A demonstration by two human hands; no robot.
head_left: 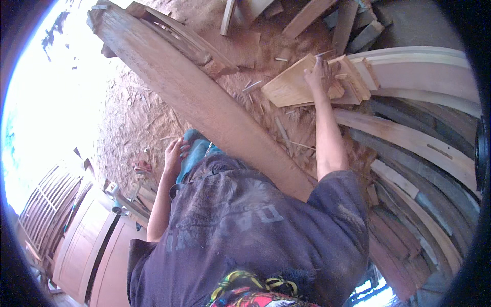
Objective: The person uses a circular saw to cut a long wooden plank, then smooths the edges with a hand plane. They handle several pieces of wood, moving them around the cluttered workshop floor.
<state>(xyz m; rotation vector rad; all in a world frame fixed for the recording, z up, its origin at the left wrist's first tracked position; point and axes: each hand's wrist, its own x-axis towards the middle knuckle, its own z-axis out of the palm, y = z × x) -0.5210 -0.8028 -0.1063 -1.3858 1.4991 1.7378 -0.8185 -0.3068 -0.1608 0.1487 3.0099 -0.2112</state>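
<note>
My right hand [318,74] reaches far forward and grips a pale short wooden board [289,84] lying on a heap of offcuts, fingers curled over its far edge. My left hand [175,153] rests on my knee in blue trousers [197,153], fingers apart and holding nothing. Between my two arms a long reddish plank [194,97] runs diagonally from the upper left down toward my body.
Sawdust covers the ground [138,117]. Curved pale and grey planks [419,143] are stacked on the right. Loose wood scraps [337,20] lie at the top. Wooden door panels [87,245] and a slatted frame [48,199] stand at the lower left.
</note>
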